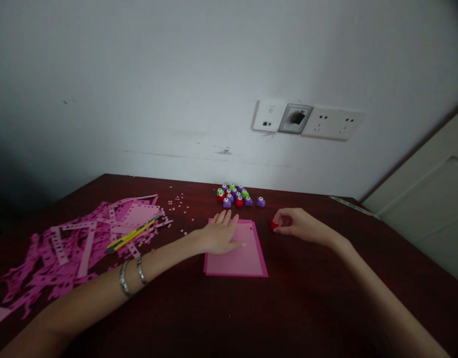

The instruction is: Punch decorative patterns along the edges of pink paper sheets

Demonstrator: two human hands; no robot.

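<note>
Hands, both in view; clock positions taken from the middle of the pink sheets [236,264], which lie on the dark red-brown surface [229,318]. Left hand [219,238]: spread open, palm down, fingers out straight, thumb off to the side, gripping nothing. It lies over the upper left part of the sheets, forearm in from 8 o'clock with two silver-coloured bangles [140,271] on it.

Right hand [295,223]: at 2 to 3 o'clock, clear of the sheets, forearm in from 4. Thumb and fingers curled and pinched on a small red piece [272,224] at 2 o'clock, partly hidden by the fingers. Can't tell if it's lifted or resting.

Sheets: lighter one on top, darker pink edges showing below it; small dark pink scrap near top right corner.

12 o'clock: tight cluster of domed pieces [239,201], purple, red and green, with white eye-like spots. One purple piece [261,202] stands apart at 1.

9 o'clock: tangled heap of punched pink strips [86,248], yellow cutter [134,236] lying on its right side. Tiny pink cut-outs [171,202] scattered at 10.

Wall sockets [328,123] at 1, above the surface.
</note>
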